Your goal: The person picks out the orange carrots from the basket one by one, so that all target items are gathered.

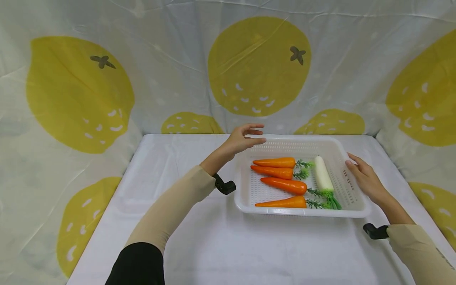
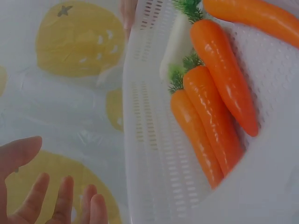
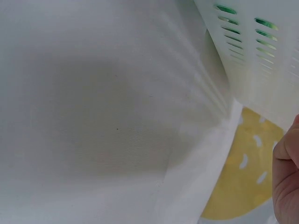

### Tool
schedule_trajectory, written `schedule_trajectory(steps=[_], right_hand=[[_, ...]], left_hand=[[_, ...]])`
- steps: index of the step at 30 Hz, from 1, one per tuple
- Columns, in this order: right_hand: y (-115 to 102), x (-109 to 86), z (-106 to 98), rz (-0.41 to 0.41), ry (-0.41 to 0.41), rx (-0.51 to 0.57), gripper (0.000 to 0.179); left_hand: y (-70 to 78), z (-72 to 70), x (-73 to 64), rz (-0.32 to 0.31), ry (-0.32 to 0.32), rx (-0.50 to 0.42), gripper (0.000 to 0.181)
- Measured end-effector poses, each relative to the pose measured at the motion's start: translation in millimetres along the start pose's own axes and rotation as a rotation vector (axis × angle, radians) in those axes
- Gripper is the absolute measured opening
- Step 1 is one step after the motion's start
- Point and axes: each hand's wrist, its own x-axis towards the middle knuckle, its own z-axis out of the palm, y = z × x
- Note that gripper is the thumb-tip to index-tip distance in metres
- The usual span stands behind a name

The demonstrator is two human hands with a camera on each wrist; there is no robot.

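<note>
A white plastic basket (image 1: 303,212) with slotted walls stands on the right half of the table. Several orange carrots (image 1: 283,185) lie in it, tips to the left, leafy ends to the right. Beside them is a white radish (image 1: 323,174) with green leaves toward the front. My right hand (image 1: 368,182) grips the basket's right rim; in the right wrist view its curled fingers (image 3: 287,161) show at the basket's edge. My left hand (image 1: 242,140) hovers by the back left corner, fingers spread and loosely bent, holding nothing. The left wrist view shows these fingertips (image 2: 65,196) apart from the basket wall.
A white cloth covers the table (image 1: 270,249). On its left side is the faint rectangular outline of a flat, whitish tray-like thing (image 1: 142,194). A lemon-print curtain (image 1: 171,63) hangs behind the table and along both sides.
</note>
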Motion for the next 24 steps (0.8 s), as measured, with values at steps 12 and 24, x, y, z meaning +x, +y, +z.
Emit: schedule_trajectory(steps=[12,24], right_hand=[[-0.6,1.2,-0.6,0.008,-0.003,0.015,0.057],[-0.5,0.9,-0.3,0.023,-0.001,0.03,0.058]], left_hand=[[-12.7,35.1,26.6,-0.08,-0.055,-0.001,0.046],[-40.4,61.2,47.6,-0.126,-0.048,0.117,0.041]])
